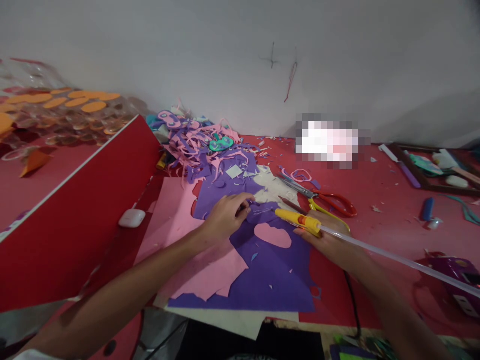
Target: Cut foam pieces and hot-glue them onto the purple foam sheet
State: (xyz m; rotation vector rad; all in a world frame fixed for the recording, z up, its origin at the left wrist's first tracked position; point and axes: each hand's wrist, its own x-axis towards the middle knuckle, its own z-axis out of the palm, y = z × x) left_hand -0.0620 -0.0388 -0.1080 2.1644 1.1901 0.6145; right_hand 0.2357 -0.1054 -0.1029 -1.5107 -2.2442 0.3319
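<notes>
My left hand (pixel 227 216) pinches a small purple foam piece (pixel 262 210) against the purple foam sheet (pixel 270 270). My right hand (pixel 324 235) grips a yellow glue gun (pixel 298 220) with a long clear glue stick (pixel 397 257) trailing to the right. The gun's nozzle points at the small purple piece, right beside my left fingertips. A pink foam sheet (pixel 176 235) lies under and left of the purple one.
Red-handled scissors (pixel 326 199) lie just beyond the gun. A heap of pink and purple foam scraps (pixel 202 145) sits at the back. A red board (pixel 82 210) leans at left with a white case (pixel 132 218) beside it. A tray (pixel 435 172) and a purple device (pixel 457 275) stand at right.
</notes>
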